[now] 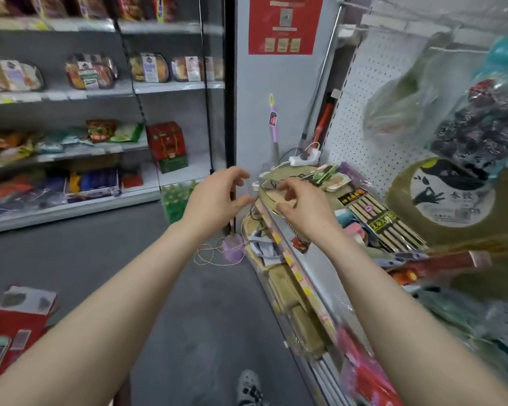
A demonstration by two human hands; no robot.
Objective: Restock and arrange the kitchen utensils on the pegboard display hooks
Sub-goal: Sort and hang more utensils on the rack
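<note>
Down by my left arm a red carton (pixel 15 326) stands on the floor. My left hand (pixel 217 197) hangs loose, fingers curved and apart, holding nothing. My right hand (pixel 302 206) curls over a round wrapped mat (pixel 273 197) on the shelf (pixel 305 276); I cannot tell whether it grips it. Just right of those fingers lies a pack of chopsticks (pixel 384 221). Beyond my fingertips a purple-handled utensil (pixel 273 124) leans on the wall. Farther right, on the pegboard (pixel 373 121), hangs a clear bag (pixel 478 133) of dark scouring balls.
</note>
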